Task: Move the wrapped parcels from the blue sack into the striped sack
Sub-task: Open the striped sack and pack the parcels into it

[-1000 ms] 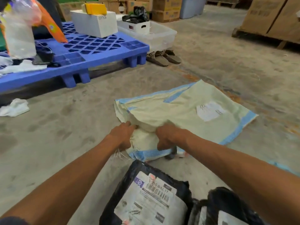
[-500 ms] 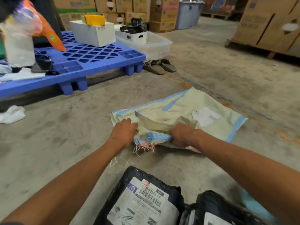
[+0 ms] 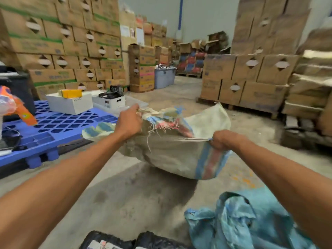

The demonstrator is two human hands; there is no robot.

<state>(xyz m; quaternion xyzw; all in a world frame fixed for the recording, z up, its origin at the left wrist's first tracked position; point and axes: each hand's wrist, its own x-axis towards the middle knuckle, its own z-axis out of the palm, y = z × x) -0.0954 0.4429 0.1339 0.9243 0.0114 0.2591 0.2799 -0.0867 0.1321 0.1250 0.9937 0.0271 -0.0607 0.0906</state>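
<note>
The striped sack [image 3: 172, 155], cream woven cloth with blue and pink stripes and a frayed mouth, hangs in the air above the concrete floor. My left hand [image 3: 128, 122] grips the mouth's left rim. My right hand [image 3: 223, 141] grips the right rim, and the opening is stretched between them. The crumpled blue sack [image 3: 248, 220] lies on the floor at the lower right, under my right forearm. Two parcels wrapped in black plastic [image 3: 107, 241] show at the bottom edge, one with a white label.
A blue plastic pallet [image 3: 59, 126] stands at the left with white boxes [image 3: 70, 103] and an orange bag on it. Stacked cardboard cartons [image 3: 251, 81] on pallets line the right and the back left. A grey bin [image 3: 164, 77] stands in the aisle behind.
Both hands lifted the striped sack off the floor and pulled its mouth apart. The camera tilted up, so the cartons came into view and the parcels dropped to the bottom edge.
</note>
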